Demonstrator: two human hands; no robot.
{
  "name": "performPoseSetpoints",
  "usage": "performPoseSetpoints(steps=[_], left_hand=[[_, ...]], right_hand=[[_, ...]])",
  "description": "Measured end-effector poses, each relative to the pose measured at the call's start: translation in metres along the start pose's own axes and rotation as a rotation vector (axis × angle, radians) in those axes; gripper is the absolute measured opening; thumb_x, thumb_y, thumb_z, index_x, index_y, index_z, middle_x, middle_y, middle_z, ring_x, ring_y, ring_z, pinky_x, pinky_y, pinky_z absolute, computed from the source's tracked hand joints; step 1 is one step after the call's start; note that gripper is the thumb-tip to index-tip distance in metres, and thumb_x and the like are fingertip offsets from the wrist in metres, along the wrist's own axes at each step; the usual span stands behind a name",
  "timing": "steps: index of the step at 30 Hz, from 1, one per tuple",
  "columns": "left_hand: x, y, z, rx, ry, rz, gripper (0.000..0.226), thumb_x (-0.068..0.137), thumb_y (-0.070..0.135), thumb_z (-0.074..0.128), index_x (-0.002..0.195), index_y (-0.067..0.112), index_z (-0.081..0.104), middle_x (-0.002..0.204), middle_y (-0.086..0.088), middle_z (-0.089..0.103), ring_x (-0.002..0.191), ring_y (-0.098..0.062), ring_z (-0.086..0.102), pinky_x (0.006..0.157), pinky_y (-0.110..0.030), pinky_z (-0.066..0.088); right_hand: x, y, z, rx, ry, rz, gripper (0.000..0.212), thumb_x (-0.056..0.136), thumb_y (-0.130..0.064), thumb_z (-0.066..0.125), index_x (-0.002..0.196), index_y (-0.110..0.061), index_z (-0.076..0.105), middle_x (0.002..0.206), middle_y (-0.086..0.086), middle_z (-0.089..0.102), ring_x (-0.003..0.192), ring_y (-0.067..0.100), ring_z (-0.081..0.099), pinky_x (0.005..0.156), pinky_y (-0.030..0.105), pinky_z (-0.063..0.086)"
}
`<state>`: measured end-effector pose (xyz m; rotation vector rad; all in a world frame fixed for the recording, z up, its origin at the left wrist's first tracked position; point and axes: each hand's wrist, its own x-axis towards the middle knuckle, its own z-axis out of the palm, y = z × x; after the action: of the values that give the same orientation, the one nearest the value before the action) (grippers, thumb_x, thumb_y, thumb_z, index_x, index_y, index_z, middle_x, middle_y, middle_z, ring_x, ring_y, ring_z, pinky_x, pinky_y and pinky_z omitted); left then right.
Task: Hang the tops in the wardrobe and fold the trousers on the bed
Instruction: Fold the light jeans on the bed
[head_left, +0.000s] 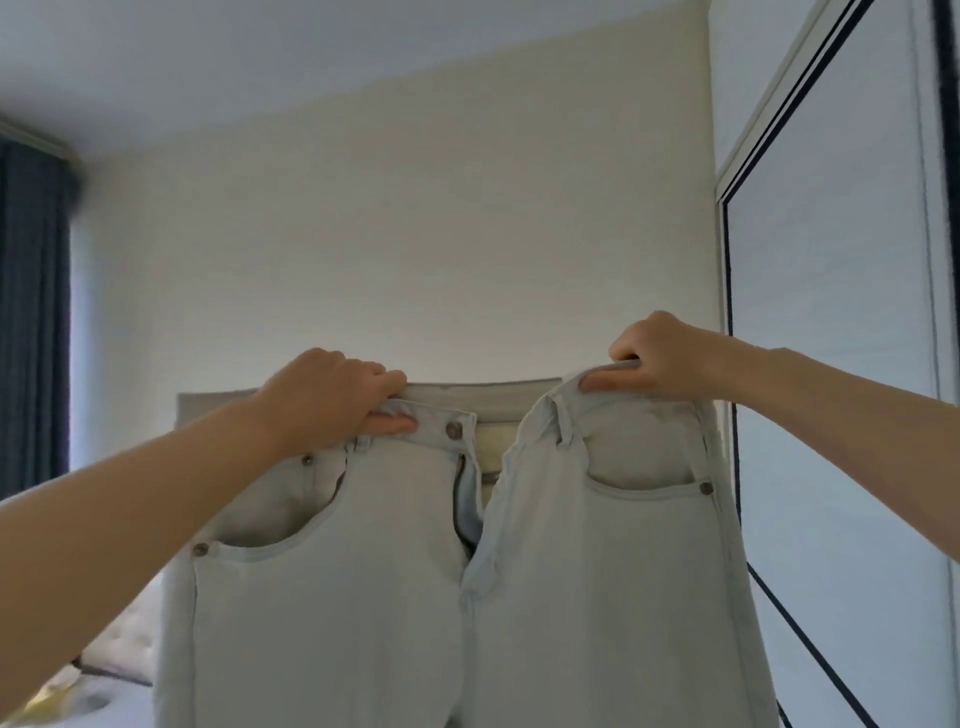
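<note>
The trouser-folding step is in hand. The pale trousers hang in mid-air at centre view, fly open, with the legs dropping toward 6 o'clock. The left hand pinches the waistband at its 9 o'clock end and the right hand at 3 o'clock, fingers curled over the band, both arms outstretched. The next move probably calls for laying leg onto leg and lowering them to the bed at 7 o'clock.

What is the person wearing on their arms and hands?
Nothing that shows. The left arm and right arm are bare up to the picture's edge, no sleeves in view. The left hand and right hand show no gloves, rings, watch or bracelets.
</note>
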<state>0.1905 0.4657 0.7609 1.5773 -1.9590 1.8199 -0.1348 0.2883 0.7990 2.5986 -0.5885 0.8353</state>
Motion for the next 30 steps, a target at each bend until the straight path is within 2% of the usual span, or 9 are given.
performPoseSetpoints(steps=[7, 11, 15, 18, 21, 23, 25, 27, 30], left_hand=[[-0.005, -0.044, -0.045, 0.041, -0.115, -0.051, 0.054, 0.081, 0.078, 0.018, 0.078, 0.028, 0.037, 0.061, 0.014, 0.037, 0.052, -0.010, 0.042, 0.053, -0.029, 0.033], [0.008, -0.072, -0.063, -0.021, -0.167, -0.079, 0.052, 0.077, 0.082, 0.024, 0.070, 0.031, 0.034, 0.062, 0.013, 0.044, 0.056, 0.002, 0.039, 0.056, -0.031, 0.032], [0.012, -0.089, -0.046, -0.016, -0.251, -0.107, 0.050, 0.081, 0.078, 0.029, 0.067, 0.031, 0.031, 0.062, 0.011, 0.046, 0.056, 0.002, 0.040, 0.056, -0.031, 0.035], [-0.008, -0.082, 0.007, -0.013, -0.323, -0.103, 0.046, 0.086, 0.072, 0.028, 0.068, 0.030, 0.028, 0.062, 0.011, 0.045, 0.053, 0.001, 0.039, 0.054, -0.029, 0.036], [-0.056, -0.058, 0.082, -0.125, -0.398, -0.121, 0.042, 0.089, 0.071, 0.031, 0.080, 0.031, 0.023, 0.057, 0.010, 0.044, 0.047, -0.003, 0.037, 0.048, -0.023, 0.027], [-0.095, -0.037, 0.134, -0.242, -0.444, -0.183, 0.039, 0.088, 0.072, 0.031, 0.091, 0.033, 0.022, 0.056, 0.009, 0.047, 0.045, -0.009, 0.041, 0.048, -0.024, 0.028], [-0.133, -0.013, 0.186, -0.292, -0.456, -0.209, 0.044, 0.090, 0.067, 0.033, 0.107, 0.027, 0.037, 0.061, 0.009, 0.057, 0.048, -0.017, 0.050, 0.051, -0.028, 0.039], [-0.171, 0.012, 0.238, -0.310, -0.371, -0.138, 0.048, 0.094, 0.059, 0.041, 0.101, 0.015, 0.059, 0.061, 0.002, 0.062, 0.045, -0.025, 0.056, 0.048, -0.028, 0.047], [-0.225, 0.045, 0.304, -0.366, -0.311, -0.059, 0.043, 0.097, 0.040, 0.041, 0.080, 0.010, 0.066, 0.059, 0.000, 0.060, 0.036, -0.025, 0.052, 0.038, -0.031, 0.048]], right_hand=[[0.035, -0.013, -0.015, 0.046, 0.111, -0.112, 0.077, 0.064, -0.092, 0.042, 0.049, -0.019, 0.022, 0.046, -0.008, 0.020, 0.045, 0.012, 0.020, 0.049, 0.033, 0.022], [0.059, -0.012, -0.029, 0.059, 0.176, -0.129, 0.077, 0.062, -0.092, 0.045, 0.047, -0.020, 0.021, 0.043, -0.010, 0.018, 0.042, 0.011, 0.019, 0.046, 0.031, 0.020], [0.090, -0.007, -0.010, 0.073, 0.194, -0.129, 0.077, 0.062, -0.092, 0.045, 0.049, -0.020, 0.022, 0.045, -0.009, 0.021, 0.043, 0.010, 0.019, 0.047, 0.031, 0.020], [0.113, -0.005, 0.049, 0.080, 0.139, -0.148, 0.075, 0.064, -0.090, 0.043, 0.052, -0.018, 0.025, 0.050, -0.004, 0.025, 0.047, 0.014, 0.023, 0.050, 0.032, 0.022], [0.123, -0.010, 0.140, 0.124, 0.082, -0.217, 0.066, 0.072, -0.081, 0.042, 0.060, -0.017, 0.035, 0.049, -0.005, 0.033, 0.047, 0.014, 0.028, 0.050, 0.030, 0.026], [0.121, -0.017, 0.210, 0.132, 0.055, -0.280, 0.054, 0.078, -0.075, 0.040, 0.086, -0.022, 0.050, 0.050, -0.005, 0.043, 0.043, 0.012, 0.036, 0.046, 0.022, 0.028], [0.116, -0.026, 0.281, 0.093, 0.055, -0.347, 0.048, 0.086, -0.064, 0.040, 0.111, -0.024, 0.052, 0.051, -0.005, 0.048, 0.041, 0.012, 0.043, 0.046, 0.020, 0.032], [0.111, -0.035, 0.353, 0.031, 0.076, -0.422, 0.039, 0.096, -0.050, 0.042, 0.098, -0.017, 0.062, 0.055, -0.004, 0.054, 0.042, 0.018, 0.050, 0.042, 0.029, 0.041], [0.101, -0.047, 0.447, -0.008, 0.134, -0.489, 0.037, 0.098, -0.037, 0.043, 0.079, -0.016, 0.067, 0.055, -0.002, 0.055, 0.039, 0.020, 0.052, 0.032, 0.028, 0.039]])
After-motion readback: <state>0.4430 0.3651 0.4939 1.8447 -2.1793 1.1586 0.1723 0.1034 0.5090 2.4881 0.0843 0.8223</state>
